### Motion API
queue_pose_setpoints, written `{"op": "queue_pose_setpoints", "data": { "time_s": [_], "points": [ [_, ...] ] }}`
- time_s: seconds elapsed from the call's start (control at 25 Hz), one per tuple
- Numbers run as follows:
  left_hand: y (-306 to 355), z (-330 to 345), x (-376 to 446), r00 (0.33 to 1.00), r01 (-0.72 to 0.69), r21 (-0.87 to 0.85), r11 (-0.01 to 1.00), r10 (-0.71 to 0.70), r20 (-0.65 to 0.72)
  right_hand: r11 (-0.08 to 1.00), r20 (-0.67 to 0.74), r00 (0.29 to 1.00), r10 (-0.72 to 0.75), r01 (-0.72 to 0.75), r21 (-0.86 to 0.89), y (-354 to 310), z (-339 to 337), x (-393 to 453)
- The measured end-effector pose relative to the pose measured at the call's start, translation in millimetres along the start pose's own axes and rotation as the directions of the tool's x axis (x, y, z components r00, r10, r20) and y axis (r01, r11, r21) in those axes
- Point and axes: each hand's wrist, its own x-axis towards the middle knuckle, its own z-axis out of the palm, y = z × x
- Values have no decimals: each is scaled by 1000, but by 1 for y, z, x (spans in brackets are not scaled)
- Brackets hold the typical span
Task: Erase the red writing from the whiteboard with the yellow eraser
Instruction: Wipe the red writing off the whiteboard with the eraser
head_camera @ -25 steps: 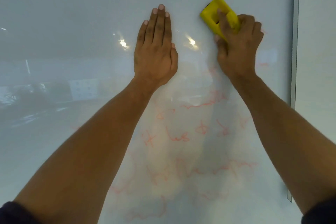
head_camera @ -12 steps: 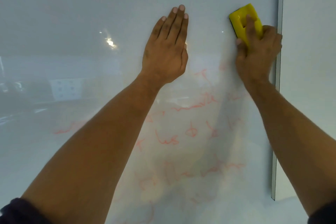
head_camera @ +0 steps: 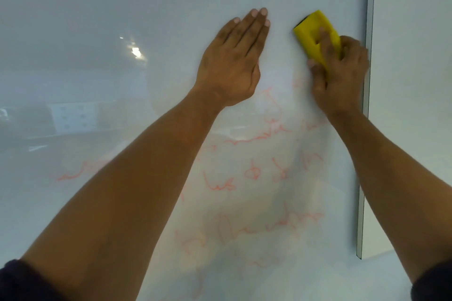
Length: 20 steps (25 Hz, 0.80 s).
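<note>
single head-worn view, facing the whiteboard [head_camera: 122, 19] close up — both forearms reaching forward, wide-angle

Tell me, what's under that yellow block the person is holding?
The yellow eraser is pressed on the whiteboard by the right hand. A dark layer shows at its top corner. Whether red writing lies beneath is hidden.

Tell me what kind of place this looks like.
Probably an office or meeting room. A large glossy whiteboard with a metal edge strip fills the view, covered in red writing. The right hand presses a yellow eraser against it, and ceiling lights reflect in its surface.
</note>
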Motion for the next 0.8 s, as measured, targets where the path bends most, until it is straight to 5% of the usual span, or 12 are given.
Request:
{"op": "queue_pose_setpoints", "data": {
  "time_s": [0.08,0.24,0.36,0.4,0.48,0.56,0.6,0.72,0.8],
  "points": [
    [7,0,6,1000,-26,-12,1000,26,14,973,0,973,229,-229,37,-1,-2,8],
    [10,2,8,999,-22,-14,1000,23,25,980,75,980,-186,190,-53,12,-11,-5],
    [10,1,5,999,-33,-29,999,34,29,977,62,975,215,-215,-4,15,-11,6],
    [11,-1,5,999,-30,-34,999,31,34,972,53,971,234,-235,18,1,-9,-3],
    [10,-3,6,998,-36,-43,998,38,48,997,48,997,-61,59,47,-21,-9,-40],
    [5,-5,4,997,-59,-44,997,61,56,950,105,944,-313,311,31,-14,-20,-53],
    [3,-5,3,996,-76,-52,996,79,51,965,113,958,-263,261,33,-5,-23,-46],
    [-1,-3,-8,1000,-15,-56,998,16,7,964,73,967,243,-249,94,-17,-18,-29],
    [1,-3,-11,993,116,-62,991,-118,-20,991,67,992,107,-111,68,-26,-17,-24]
  ]
}}
